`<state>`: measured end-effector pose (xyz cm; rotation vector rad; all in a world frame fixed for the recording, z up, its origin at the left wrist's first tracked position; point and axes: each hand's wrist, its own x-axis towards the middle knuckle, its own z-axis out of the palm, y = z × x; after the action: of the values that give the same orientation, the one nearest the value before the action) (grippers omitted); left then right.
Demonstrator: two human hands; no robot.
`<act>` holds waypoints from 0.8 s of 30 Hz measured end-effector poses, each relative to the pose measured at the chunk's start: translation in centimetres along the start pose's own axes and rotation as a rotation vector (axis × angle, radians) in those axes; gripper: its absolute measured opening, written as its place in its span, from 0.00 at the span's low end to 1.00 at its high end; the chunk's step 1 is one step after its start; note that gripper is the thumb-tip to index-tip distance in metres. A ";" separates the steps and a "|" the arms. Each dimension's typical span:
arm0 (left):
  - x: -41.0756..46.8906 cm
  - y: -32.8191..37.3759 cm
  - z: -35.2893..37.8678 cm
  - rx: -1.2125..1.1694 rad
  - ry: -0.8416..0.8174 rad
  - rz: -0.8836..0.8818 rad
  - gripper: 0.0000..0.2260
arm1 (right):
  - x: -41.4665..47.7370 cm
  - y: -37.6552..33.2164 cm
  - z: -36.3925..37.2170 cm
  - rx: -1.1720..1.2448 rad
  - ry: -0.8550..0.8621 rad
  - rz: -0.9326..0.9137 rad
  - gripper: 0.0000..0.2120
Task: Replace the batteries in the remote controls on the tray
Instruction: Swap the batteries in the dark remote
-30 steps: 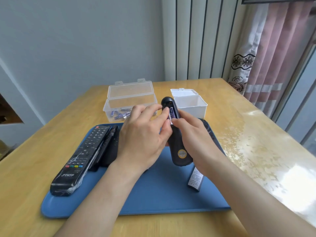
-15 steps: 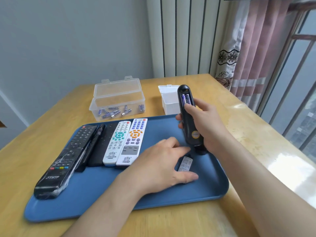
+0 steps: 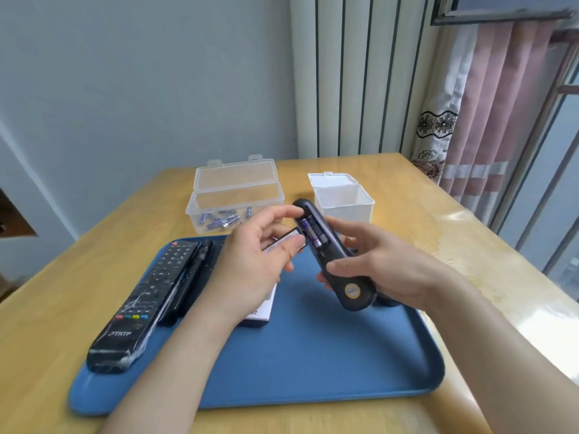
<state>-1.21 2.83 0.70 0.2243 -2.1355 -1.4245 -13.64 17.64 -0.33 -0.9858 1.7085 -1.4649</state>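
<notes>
Right hand (image 3: pixel 379 261) grip around black remote (image 3: pixel 332 261), left hand (image 3: pixel 253 261) pinching battery cover (image 3: pixel 286 239)

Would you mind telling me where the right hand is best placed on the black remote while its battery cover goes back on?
Probably around the lower half, from the right and underneath, as the right hand holds it now. The black remote is tilted back-up with its battery bay open near the far end, so a low grip leaves that end free for the cover in the left hand.

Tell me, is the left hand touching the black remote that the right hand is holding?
Cannot tell. In the head view the left hand, holding the battery cover, reaches the black remote, but no contact or gap shows plainly.
</notes>
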 end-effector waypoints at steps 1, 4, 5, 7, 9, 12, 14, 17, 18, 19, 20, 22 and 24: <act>0.1 -0.3 -0.5 0.054 0.046 0.019 0.11 | 0.2 -0.1 0.3 -0.059 -0.001 -0.011 0.27; 0.1 -0.7 -0.9 0.274 0.084 0.102 0.11 | 0.6 -0.2 0.6 -0.022 0.118 -0.005 0.25; 0.0 -0.8 -0.9 0.359 0.093 0.150 0.11 | 0.7 -0.3 0.8 0.027 0.153 -0.011 0.23; -0.1 -0.9 -1.0 0.535 0.120 0.274 0.11 | 0.7 -0.6 1.2 0.071 0.223 -0.027 0.19; -0.1 -1.1 -0.9 0.525 0.154 0.301 0.09 | 0.8 -0.5 1.3 0.088 0.301 -0.042 0.15; 0.1 -0.6 -0.8 0.124 0.207 0.137 0.11 | 0.8 -0.6 1.2 0.134 0.375 -0.062 0.13; 0.2 0.0 -1.0 -0.146 0.235 0.084 0.11 | 0.7 -0.9 1.1 0.133 0.371 -0.069 0.13; 0.5 0.2 -1.9 -0.402 0.203 0.012 0.10 | 0.3 -1.3 0.8 0.088 0.316 -0.061 0.09; 0.6 0.1 -2.2 -0.424 0.184 0.000 0.10 | 0.1 -1.5 0.6 0.060 0.277 -0.055 0.09; 0.5 0.1 -2.4 -0.422 0.165 -0.005 0.10 | -0.1 -1.5 0.6 0.033 0.233 -0.050 0.08; 0.5 0.0 -2.5 -0.400 0.148 -0.004 0.10 | -0.2 -1.6 0.5 0.013 0.198 -0.051 0.07; 0.3 -0.2 -2.4 -0.331 0.089 -0.028 0.11 | -0.3 -1.7 0.6 0.056 0.190 -0.060 0.10; 0.1 -0.3 -2.2 -0.347 0.048 -0.084 0.10 | 0.1 -1.6 1.0 0.285 0.247 -0.072 0.12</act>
<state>-0.20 0.87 1.12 0.2139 -1.8218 -1.7903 -12.60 16.94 1.15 -0.7439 1.5826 -1.8808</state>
